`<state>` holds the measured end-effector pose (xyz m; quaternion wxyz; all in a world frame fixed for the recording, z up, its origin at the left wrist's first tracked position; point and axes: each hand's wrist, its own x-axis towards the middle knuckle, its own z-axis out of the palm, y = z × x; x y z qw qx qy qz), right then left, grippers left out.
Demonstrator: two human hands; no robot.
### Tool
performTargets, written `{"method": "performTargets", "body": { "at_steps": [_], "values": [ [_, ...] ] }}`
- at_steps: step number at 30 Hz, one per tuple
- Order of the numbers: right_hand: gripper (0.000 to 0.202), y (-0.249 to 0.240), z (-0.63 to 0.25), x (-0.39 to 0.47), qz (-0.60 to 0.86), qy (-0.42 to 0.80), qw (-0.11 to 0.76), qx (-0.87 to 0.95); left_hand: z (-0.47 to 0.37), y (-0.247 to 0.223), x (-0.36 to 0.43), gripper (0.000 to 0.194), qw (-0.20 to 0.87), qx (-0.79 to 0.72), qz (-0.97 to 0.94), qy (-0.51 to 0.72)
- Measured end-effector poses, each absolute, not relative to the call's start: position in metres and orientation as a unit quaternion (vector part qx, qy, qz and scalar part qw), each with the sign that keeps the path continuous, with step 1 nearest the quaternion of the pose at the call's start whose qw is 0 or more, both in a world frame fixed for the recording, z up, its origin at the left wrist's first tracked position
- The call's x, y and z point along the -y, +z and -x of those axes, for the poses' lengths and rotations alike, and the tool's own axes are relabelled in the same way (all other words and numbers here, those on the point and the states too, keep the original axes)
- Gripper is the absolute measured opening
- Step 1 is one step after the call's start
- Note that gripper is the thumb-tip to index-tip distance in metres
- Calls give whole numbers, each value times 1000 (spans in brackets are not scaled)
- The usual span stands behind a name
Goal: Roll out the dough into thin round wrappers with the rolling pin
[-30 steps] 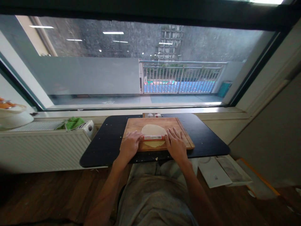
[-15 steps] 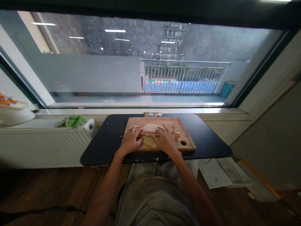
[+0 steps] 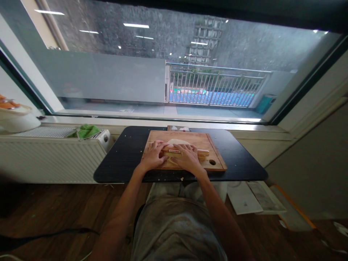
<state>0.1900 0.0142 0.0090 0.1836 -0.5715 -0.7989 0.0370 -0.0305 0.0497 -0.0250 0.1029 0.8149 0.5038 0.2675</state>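
Observation:
A wooden rolling pin [image 3: 203, 152] with a red-and-white label lies crosswise on a flat sheet of pale dough [image 3: 178, 141]. My left hand [image 3: 153, 156] is curved over the pin's left part, thumb on the near side. Over the pin, right of the label, is my right hand [image 3: 188, 158], its fingers close together and reaching across to the far side. Dough shows both beyond the pin and in front of it, partly covered by my hands. Beneath everything is a wooden cutting board [image 3: 195, 136] with a dark hole at its near right corner.
The board rests on a black table [image 3: 239, 163] with pale crumbs along its near edge. A small box [image 3: 178, 128] stands behind the board, against the windowsill. To the left is a white radiator [image 3: 54, 159] with a green cloth [image 3: 88, 131] on top.
My right hand's fingers, spread before, have come together over the rolling pin. The pin shows more of its right end. The whole view has tilted slightly.

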Motion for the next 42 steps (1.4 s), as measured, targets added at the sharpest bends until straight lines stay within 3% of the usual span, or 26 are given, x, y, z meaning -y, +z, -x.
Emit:
{"method": "performTargets", "body": {
  "at_steps": [10,19,42],
  "values": [
    [54,7,-180,-17,561,29,184,806,32,-33,-55,60,129,-486,-820,275],
    [70,12,-187,-16,545,56,154,822,40,-27,-56,70,154,-452,-837,267],
    [55,12,-174,-14,569,34,155,807,33,-24,-50,65,149,-470,-830,260]
  ]
}}
